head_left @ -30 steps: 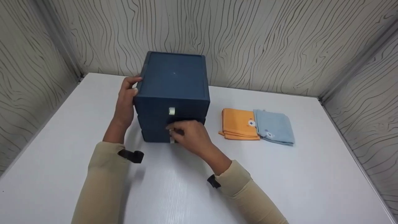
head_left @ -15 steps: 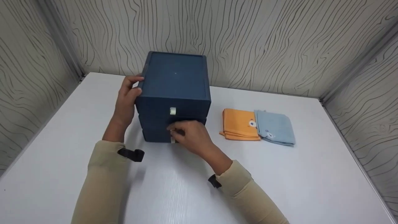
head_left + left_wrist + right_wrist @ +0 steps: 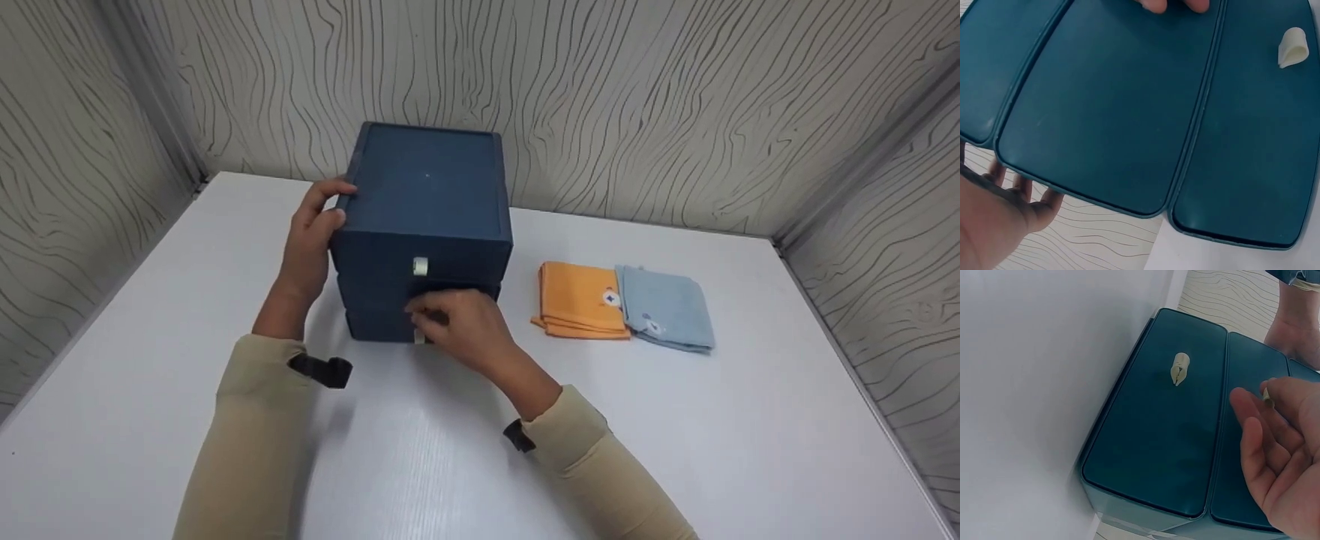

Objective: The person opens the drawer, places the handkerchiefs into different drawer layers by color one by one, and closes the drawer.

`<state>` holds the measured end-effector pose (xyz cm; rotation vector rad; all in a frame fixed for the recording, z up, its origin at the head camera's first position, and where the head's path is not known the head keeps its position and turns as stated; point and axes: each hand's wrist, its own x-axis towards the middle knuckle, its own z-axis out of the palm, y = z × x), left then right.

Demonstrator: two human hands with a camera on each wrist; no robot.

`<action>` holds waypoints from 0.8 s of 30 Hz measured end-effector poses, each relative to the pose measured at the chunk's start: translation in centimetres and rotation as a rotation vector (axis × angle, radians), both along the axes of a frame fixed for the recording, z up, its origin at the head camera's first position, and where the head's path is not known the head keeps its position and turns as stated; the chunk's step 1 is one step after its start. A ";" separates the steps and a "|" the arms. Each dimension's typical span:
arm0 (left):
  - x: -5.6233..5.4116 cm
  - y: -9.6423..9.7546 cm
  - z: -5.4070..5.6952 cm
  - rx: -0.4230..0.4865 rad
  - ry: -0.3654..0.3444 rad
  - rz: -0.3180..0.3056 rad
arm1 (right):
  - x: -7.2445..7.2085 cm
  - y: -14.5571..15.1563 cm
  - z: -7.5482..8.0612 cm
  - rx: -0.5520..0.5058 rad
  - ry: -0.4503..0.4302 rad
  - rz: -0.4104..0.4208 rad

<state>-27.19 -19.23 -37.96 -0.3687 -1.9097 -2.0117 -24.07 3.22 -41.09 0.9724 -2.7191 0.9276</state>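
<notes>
The white table (image 3: 757,420) has a faint, streaky grain. Upright near its far edge stands a dark blue drawer unit (image 3: 427,184). To the right of that I see a folded orange cloth (image 3: 576,294) and a folded light blue cloth (image 3: 671,300), edges touching.

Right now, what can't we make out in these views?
Drawer contents, all views: hidden behind drawer fronts.
Middle pull tab, head view: mostly covered by right hand.
Most of right hand, left wrist view: cut off by top edge.
Blue cloth's print, head view: too small for detail.
</notes>
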 end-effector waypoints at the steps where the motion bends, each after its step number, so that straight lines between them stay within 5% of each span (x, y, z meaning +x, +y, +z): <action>1: 0.0 0.0 0.0 0.001 0.005 0.003 | 0.0 0.0 0.0 -0.001 0.002 0.001; 24: -0.2 0.4 -0.2 -0.035 0.012 0.041 | 1.0 0.0 -0.5 0.011 0.105 0.021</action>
